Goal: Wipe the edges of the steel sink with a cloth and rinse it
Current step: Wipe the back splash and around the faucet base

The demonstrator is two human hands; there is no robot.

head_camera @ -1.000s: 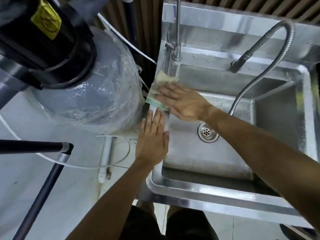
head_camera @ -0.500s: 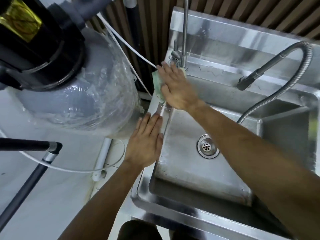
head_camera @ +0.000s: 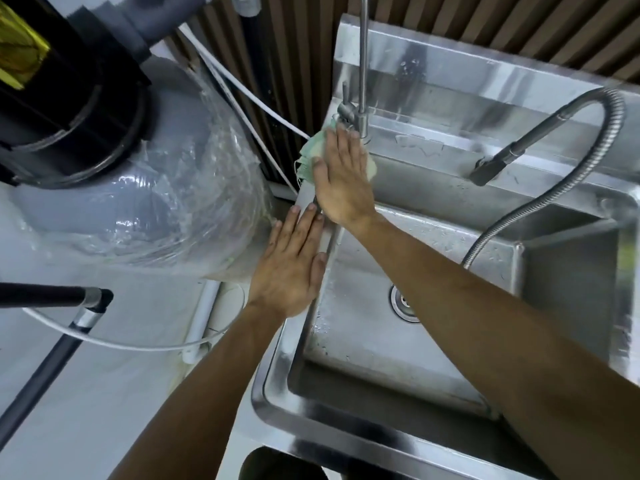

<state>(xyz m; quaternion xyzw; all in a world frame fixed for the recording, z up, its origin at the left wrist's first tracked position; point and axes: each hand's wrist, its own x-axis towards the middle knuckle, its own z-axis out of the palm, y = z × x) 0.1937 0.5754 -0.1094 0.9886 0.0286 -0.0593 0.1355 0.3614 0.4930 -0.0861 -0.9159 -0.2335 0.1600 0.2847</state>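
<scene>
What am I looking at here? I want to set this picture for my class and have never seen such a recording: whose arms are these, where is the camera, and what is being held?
No machine: a person wears a camera on the head, looking down at their own arms. The right hand presses a green cloth flat on the far left corner of the steel sink, just below the thin tap. The left hand rests flat on the sink's left edge. A flexible hose tap hangs over the basin, and a plastic-wrapped tank stands left.

The cloth (head_camera: 309,154) lies under the right hand's fingers (head_camera: 341,147) on the sink (head_camera: 346,441) rim's far left corner, the tap (head_camera: 362,109) just beyond their tips, the drain (head_camera: 401,301) nearer and rightward.
</scene>
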